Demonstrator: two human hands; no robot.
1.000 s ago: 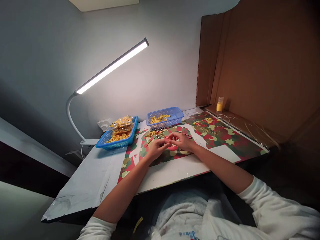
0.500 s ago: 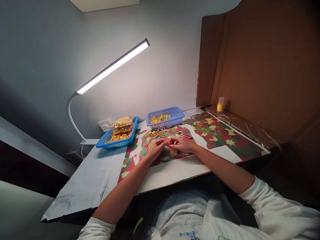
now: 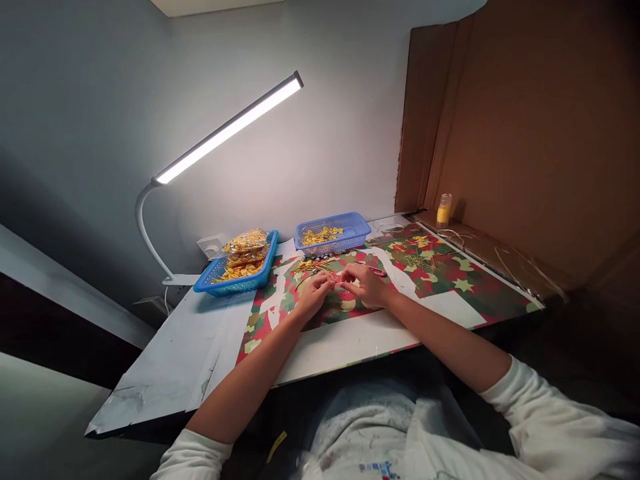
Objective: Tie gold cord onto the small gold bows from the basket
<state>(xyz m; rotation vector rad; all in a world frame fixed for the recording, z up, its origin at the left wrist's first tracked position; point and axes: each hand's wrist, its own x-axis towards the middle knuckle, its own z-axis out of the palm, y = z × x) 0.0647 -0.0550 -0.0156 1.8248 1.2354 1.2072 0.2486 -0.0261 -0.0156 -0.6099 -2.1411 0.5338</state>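
Observation:
Above the patterned red and green sheet, my left hand is closed in a pinch, its fingertips close to those of my right hand. My right hand is also pinched, palm down. Whatever the fingers hold is too small to make out. Just behind the hands lie thin gold strips and small silvery beads. A pink-handled tool is partly hidden behind my right hand.
A blue basket of yellow bows and a bagged bundle stands at the left. A periwinkle basket holds gold bows at the back. A lamp leans overhead. A yellow-filled bottle stands back right, beside cardboard.
My right hand has lifted slightly and its fingers have spread a little from the left fingertips. The whole view has shifted slightly.

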